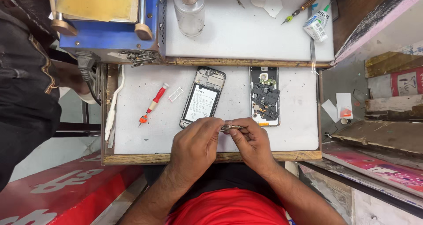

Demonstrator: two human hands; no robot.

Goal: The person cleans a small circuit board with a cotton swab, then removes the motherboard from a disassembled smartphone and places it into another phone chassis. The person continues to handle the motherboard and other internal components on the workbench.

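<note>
Work surface: I sit at a white pull-out tray [132, 139] with a worn wooden frame, set under a white upper bench [246, 35].
Far-left corner: a blue metal machine [110, 38] stands on the bench, its black power cable [90, 82] hanging down.
Right side: rough wooden planks [374, 137] and a pink-painted board [379, 13] crowd the tray's edge.
Near-left: a red panel [66, 189] slopes below the tray's corner.
Light: even and bright, with soft shadows.
</note>
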